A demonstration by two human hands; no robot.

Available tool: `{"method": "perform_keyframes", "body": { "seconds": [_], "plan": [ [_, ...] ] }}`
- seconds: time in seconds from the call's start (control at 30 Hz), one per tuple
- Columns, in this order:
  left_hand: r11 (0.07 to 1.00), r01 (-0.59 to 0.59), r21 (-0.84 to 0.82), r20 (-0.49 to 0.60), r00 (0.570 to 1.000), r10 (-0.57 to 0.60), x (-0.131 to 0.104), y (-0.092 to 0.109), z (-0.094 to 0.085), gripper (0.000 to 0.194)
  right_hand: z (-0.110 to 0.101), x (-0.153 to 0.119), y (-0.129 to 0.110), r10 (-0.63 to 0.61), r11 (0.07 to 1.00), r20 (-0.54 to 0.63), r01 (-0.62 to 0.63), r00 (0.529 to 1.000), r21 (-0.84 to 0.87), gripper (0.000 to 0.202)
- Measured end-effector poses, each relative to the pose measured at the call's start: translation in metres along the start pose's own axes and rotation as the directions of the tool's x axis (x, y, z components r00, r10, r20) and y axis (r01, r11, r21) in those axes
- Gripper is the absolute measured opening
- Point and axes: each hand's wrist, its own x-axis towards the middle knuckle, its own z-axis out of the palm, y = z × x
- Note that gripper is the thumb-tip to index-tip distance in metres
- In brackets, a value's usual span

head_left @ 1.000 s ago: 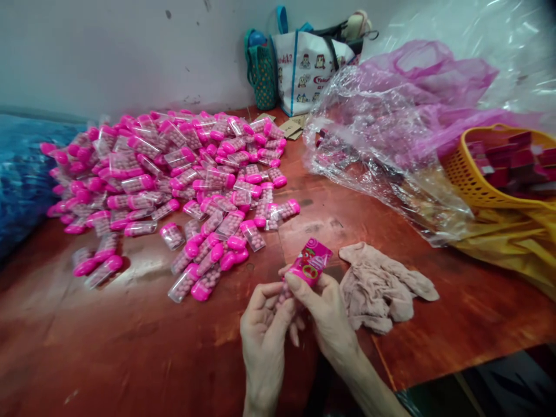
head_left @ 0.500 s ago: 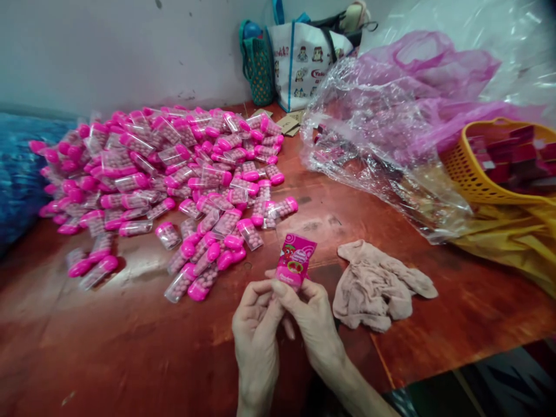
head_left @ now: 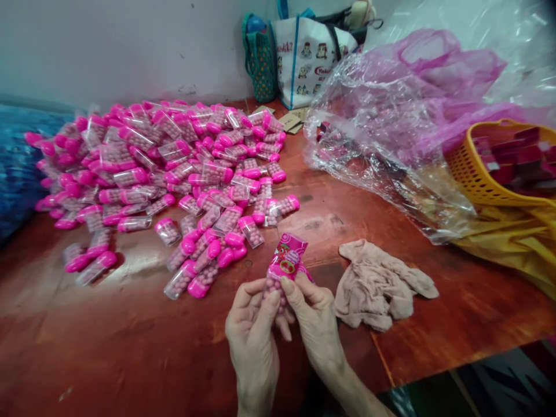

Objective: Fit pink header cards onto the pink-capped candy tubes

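My left hand (head_left: pixel 254 333) is closed around the lower part of a small clear candy bottle (head_left: pixel 273 285), with pink balls showing through its wall. A printed magenta wrapper sleeve (head_left: pixel 289 255) with a cartoon figure sits on the bottle's upper part. With thumb and fingers, my right hand (head_left: pixel 319 318) pinches the sleeve's lower right edge. Another bit of magenta shows behind the right fingers. Beyond my hands lies a big heap of clear bottles (head_left: pixel 169 152) with bright pink caps, filled with pink balls.
To the right of my hands lies a crumpled beige cloth (head_left: pixel 382 286). Clear and pink plastic bags (head_left: pixel 417 98) spread over the right side, near a yellow basket (head_left: pixel 463 165) of dark magenta pieces. A white tote bag (head_left: pixel 286 63) stands by the wall; a blue bag (head_left: pixel 19 162) is left.
The wrapper sleeve has tilted and shifted slightly left, and the pink balls in the bottle below it now show between my hands. My left hand has moved a little left.
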Motion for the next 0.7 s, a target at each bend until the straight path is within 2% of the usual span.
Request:
{"method": "perform_keyframes", "body": {
  "seconds": [0.1, 0.17, 0.27, 0.37, 0.43, 0.53, 0.63, 0.7],
  "plan": [
    [1.000, 0.010, 0.001, 0.028, 1.000, -0.010, 0.003, -0.003, -0.002, 0.010, 0.000, 0.002, 0.000, 0.025, 0.998, 0.002, -0.025, 1.000, 0.058, 0.030],
    [0.999, 0.024, 0.025, 0.082, 0.996, -0.026, 0.005, -0.006, -0.003, 0.009, -0.002, 0.007, -0.003, 0.072, 0.985, 0.056, -0.080, 0.996, 0.153, 0.025],
    [0.996, 0.062, 0.072, 0.166, 0.983, -0.073, 0.004, -0.009, -0.004, 0.009, -0.005, 0.012, -0.007, 0.133, 0.958, 0.118, -0.158, 0.984, 0.239, 0.026],
    [0.993, 0.092, 0.077, 0.199, 0.974, -0.105, 0.001, -0.010, -0.003, 0.010, -0.005, 0.012, -0.009, 0.188, 0.960, 0.058, -0.196, 0.981, 0.202, 0.033],
    [0.994, 0.097, 0.048, 0.178, 0.979, -0.104, -0.002, -0.010, 0.000, 0.009, -0.002, 0.009, -0.009, 0.196, 0.973, -0.014, -0.192, 0.981, 0.128, 0.033],
    [0.995, 0.094, -0.019, 0.098, 0.991, -0.092, -0.003, -0.010, 0.002, 0.011, 0.006, 0.005, -0.006, 0.143, 0.990, -0.085, -0.141, 0.986, 0.023, 0.029],
    [0.994, 0.093, -0.063, 0.013, 0.996, -0.092, -0.002, -0.011, 0.005, 0.015, 0.010, 0.006, -0.002, 0.064, 0.998, -0.111, -0.067, 0.992, -0.021, 0.024],
    [0.991, 0.112, -0.073, 0.004, 0.994, -0.112, 0.001, -0.011, 0.005, 0.017, 0.009, 0.008, 0.000, 0.051, 0.997, -0.104, -0.057, 0.993, -0.050, 0.023]
  ]
}}
